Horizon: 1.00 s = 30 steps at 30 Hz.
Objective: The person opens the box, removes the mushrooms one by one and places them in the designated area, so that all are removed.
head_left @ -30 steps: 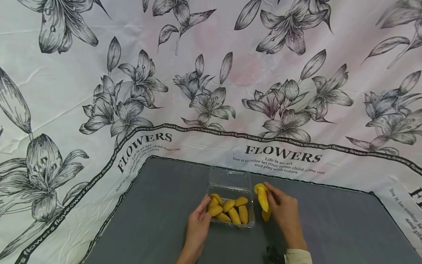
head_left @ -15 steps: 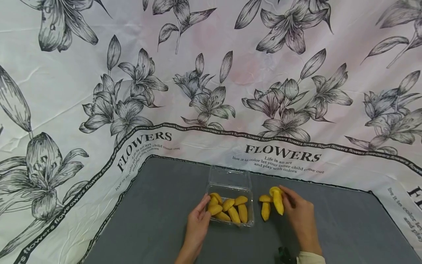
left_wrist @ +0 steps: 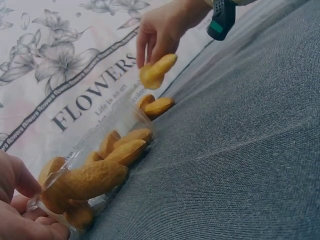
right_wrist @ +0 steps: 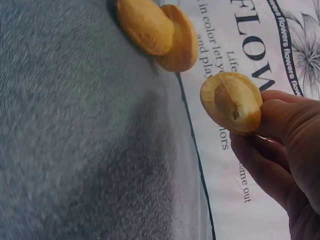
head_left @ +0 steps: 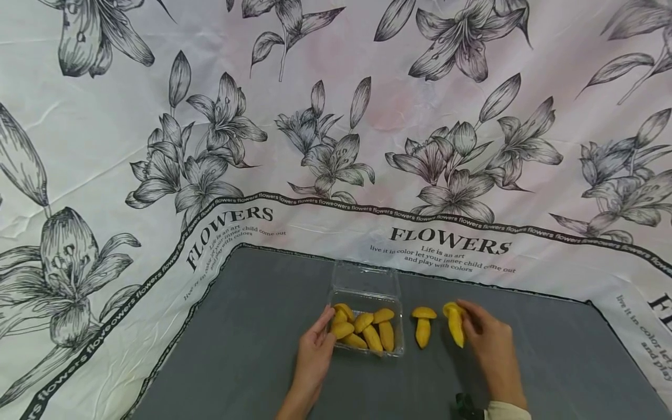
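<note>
In the head view my left hand [head_left: 314, 353] grips the left side of a clear plastic box [head_left: 400, 329], thumb at its rim. Several yellow mushrooms [head_left: 386, 335] with rounded caps and thick stems fill the box. To its right, one mushroom [head_left: 423, 328] lies on the grey cloth, cap toward the back wall. My right hand [head_left: 496, 350] pinches another mushroom [head_left: 457, 329] by the cap between thumb and fingers. The right wrist view has this held mushroom [right_wrist: 235, 102] stem-end toward the camera. It hangs above the cloth in the left wrist view.
The box's clear lid [head_left: 365, 281] stands opened at the back. Behind the grey cloth [head_left: 252, 326] rises a white sheet [head_left: 325, 227] printed with flowers and lettering. A dark band with a green patch [left_wrist: 221, 20] is on the right wrist.
My right hand has moved right with its mushroom, away from the box and past the mushroom on the cloth, which is now fully visible. The left hand has stayed at the box.
</note>
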Motion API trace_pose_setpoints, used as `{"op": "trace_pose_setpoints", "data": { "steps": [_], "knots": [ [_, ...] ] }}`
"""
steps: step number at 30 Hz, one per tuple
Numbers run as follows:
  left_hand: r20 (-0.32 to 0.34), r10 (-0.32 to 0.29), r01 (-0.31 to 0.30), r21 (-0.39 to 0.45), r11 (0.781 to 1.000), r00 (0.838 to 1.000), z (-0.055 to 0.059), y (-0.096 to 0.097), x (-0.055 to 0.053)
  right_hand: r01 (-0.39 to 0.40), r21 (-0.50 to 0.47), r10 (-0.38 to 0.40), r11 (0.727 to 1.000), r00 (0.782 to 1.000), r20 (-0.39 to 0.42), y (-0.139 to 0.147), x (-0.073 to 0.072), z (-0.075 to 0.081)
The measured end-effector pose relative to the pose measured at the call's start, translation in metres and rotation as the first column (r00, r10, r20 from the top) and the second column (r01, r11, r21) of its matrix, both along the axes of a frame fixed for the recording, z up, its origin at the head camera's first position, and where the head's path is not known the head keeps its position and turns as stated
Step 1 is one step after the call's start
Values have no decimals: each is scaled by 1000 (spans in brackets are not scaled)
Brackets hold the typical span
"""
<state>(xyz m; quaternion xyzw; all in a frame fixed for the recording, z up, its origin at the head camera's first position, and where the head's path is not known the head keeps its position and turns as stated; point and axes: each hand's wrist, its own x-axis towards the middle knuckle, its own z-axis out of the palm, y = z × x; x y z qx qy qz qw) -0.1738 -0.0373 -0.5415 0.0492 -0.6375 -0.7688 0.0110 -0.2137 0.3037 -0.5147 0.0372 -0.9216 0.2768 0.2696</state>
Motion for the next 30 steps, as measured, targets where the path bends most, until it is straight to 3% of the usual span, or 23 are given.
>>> {"op": "trace_pose_setpoints", "data": {
  "steps": [21, 30],
  "knots": [
    [-23, 7, -7, 0, 1000, 1000, -1, 1, 0, -50, 11, 50, 999, 999, -1, 9, -7, -17],
    [-28, 12, -12, 5, 1000, 1000, -1, 2, -1, -62, 19, 60, 998, 994, 91, 10, -6, -17]
  ]
}}
